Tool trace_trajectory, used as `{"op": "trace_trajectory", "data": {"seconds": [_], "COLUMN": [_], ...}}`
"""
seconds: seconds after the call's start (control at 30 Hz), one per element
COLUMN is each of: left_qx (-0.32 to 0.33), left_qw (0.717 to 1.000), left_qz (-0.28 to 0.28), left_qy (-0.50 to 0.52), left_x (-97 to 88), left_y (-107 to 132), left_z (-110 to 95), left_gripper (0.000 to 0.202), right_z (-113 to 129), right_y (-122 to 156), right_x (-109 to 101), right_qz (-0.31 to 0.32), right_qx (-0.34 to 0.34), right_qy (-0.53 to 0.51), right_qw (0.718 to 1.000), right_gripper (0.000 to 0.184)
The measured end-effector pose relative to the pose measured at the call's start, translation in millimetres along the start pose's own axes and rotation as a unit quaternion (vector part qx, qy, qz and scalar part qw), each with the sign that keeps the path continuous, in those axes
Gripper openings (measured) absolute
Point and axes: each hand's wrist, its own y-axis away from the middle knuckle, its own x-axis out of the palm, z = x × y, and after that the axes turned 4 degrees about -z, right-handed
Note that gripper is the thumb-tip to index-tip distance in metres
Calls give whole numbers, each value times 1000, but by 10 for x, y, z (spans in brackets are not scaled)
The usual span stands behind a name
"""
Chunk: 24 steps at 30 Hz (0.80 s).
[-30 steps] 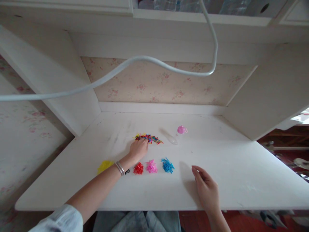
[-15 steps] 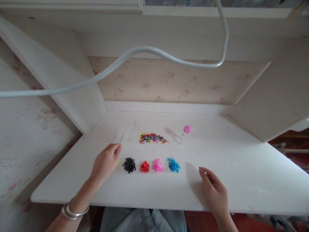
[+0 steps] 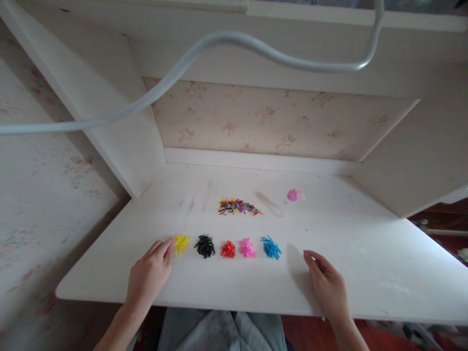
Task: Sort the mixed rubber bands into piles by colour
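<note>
The fingers (image 3: pixel 168 246) of the left hand (image 3: pixel 150 268) are bunched at the near-left edge of the yellow pile (image 3: pixel 181 245) of small bands; whether they grip a band or are parted, I cannot tell. The right hand (image 3: pixel 328 285), well apart, is curled beside its own shadow, thumb brought in to the forefinger; whether anything sits between them is too small to tell. Rightward from the yellow pile runs a row of separate heaps: the black pile (image 3: pixel 205 246), the red pile (image 3: pixel 228 249), the pink pile (image 3: pixel 247 247) and the blue pile (image 3: pixel 271 247), the last nearest the right hand. Behind the row lies the mixed-colour pile (image 3: pixel 239 206), spread sideways. To its right are a small clear object (image 3: pixel 278 212) and, farther back, a pink rounded object (image 3: pixel 293 195). All rest on the white table (image 3: pixel 219 285). Beyond are a floral panel (image 3: pixel 266 117) and, across the upper view, a pale cable (image 3: pixel 234 38)
</note>
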Motion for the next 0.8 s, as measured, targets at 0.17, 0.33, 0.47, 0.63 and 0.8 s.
{"op": "trace_trajectory", "data": {"seconds": [0.17,0.33,0.47,0.63,0.8], "left_qx": [-3,-4,-6,-12,-10], "left_qw": [1000,998,996,993,993], "left_qz": [-21,-50,-63,-73,-62], "left_qy": [7,28,55,88,98], "left_x": [57,59,74,92,74], "left_y": [63,96,100,150,184], "left_z": [26,26,43,51,55], "left_gripper": [24,23,22,20,28], "right_z": [18,69,303,876,1142], "right_y": [-10,-75,-138,-249,-539], "right_x": [24,61,110,346,704], "right_qz": [18,41,72,123,146], "right_qx": [-2,-14,-82,-218,-194], "right_qy": [9,-5,64,198,341], "right_qw": [1000,999,992,948,908], "right_gripper": [48,49,48,40,34]}}
